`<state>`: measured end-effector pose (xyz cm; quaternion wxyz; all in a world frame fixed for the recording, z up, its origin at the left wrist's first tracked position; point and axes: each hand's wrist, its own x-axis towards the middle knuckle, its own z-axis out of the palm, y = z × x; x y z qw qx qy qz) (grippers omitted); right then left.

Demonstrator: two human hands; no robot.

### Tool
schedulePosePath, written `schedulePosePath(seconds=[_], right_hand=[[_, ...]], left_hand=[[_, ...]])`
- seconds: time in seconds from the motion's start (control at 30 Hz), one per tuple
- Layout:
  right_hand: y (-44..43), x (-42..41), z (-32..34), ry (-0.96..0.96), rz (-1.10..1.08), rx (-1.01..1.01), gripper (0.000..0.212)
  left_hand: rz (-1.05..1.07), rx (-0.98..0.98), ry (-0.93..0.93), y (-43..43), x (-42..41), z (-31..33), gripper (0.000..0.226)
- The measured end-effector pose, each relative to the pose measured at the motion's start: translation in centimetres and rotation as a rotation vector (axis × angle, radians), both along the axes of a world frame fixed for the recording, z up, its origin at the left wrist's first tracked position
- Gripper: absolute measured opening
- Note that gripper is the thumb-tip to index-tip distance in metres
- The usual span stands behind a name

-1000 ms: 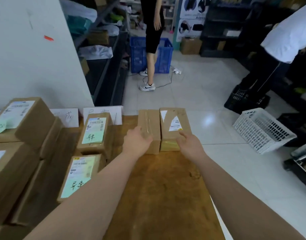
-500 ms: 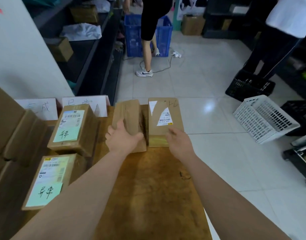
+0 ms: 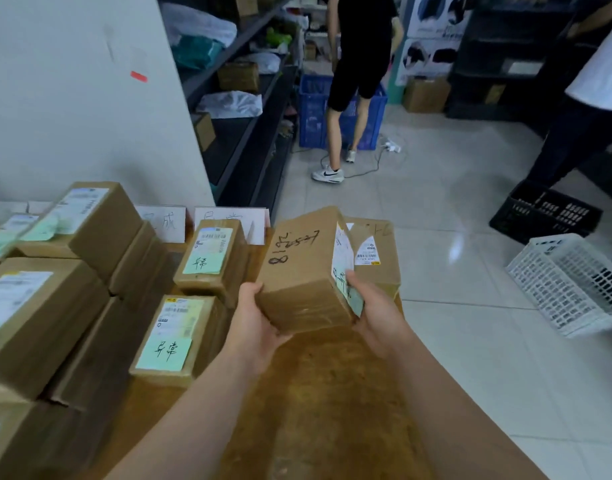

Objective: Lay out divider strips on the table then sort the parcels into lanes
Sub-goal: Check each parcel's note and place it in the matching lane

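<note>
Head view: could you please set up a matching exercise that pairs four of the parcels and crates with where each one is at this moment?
Things:
1. handwritten parcel
2. white-labelled parcel
3. white basket
4. blue crate

Places:
a. on the floor tiles at the right
b. held above the table by the left hand and right hand
c. on the floor behind a standing person
d. resting at the table's far edge

Pairs: 1-b, 2-d, 3-a, 4-c.
</note>
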<state>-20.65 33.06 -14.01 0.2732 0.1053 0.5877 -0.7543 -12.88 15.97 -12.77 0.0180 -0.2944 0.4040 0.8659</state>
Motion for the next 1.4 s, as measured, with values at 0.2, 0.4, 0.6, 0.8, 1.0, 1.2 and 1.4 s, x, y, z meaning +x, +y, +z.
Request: schedulePosePath(seconds=[0.2,0.4,0.6,0.8,1.0,1.2,1.4], right_hand=[[-0.4,1.8,2.0,0.207,0.080,0.065,0.035],[-2.7,4.3,4.3,0.304,0.050,0.137,0.049],[-7.1,7.3,6.5,0.377,0.047,0.094,0.053],[-12.4,11.9,7.4,0.401,0.084,0.117,0.041],[-17.0,16.9,7.1,0.379,0.047,0.182,0.041],[-18.9,22.2,5.7,0.275,-0.028,0.236,0.032],[-18.6,26.9,3.2,0.182,-0.037,0.365,0.035]], left_hand=[[0.034,-0.404,-0.023,-0.5,2.3,1.5,0.036],[-0.081,-0.578,-0.053,-2.1,4.9,2.9,0.070],[-0.074,-0.550,0.022,-5.1,8.3,5.0,0.112],[-0.151,-0.526,0.055,-10.7,13.4,6.1,0.099],[-0.217,-0.511,0.020,-16.4,17.6,5.2,0.075],[-0.325,-0.511,-0.102,-19.3,20.9,3.4,0.035],[-0.475,-0.485,-0.210,-19.5,24.3,0.8,0.033]])
